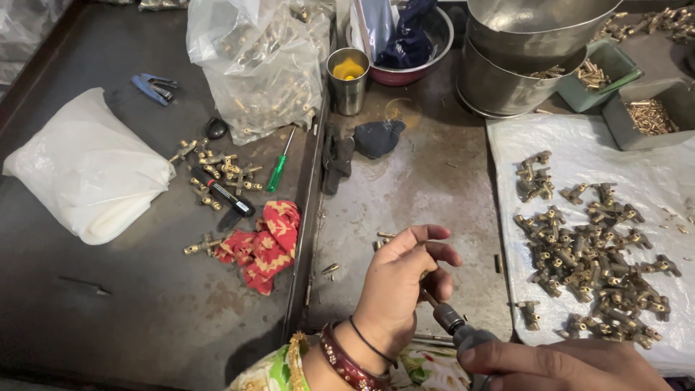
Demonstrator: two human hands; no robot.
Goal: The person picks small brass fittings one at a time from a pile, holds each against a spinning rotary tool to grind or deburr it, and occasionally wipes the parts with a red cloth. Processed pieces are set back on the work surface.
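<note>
**Driver tip at a small fitting, mid-fastening**

Working one brass fitting (423, 275) with a dark-handled driver (456, 333), low at centre of the metal bench (405, 188). Left hand (402, 286) curled nearly closed, fingertips pinching the fitting, mostly hidden behind the fingers. Right hand (557, 366) wrapped fully around the driver handle, shaft angled up into the left fist. Likely next: steady turning with the tip kept seated. Pile of like fittings (594, 261) on the white sheet (651, 181) just right.
</note>
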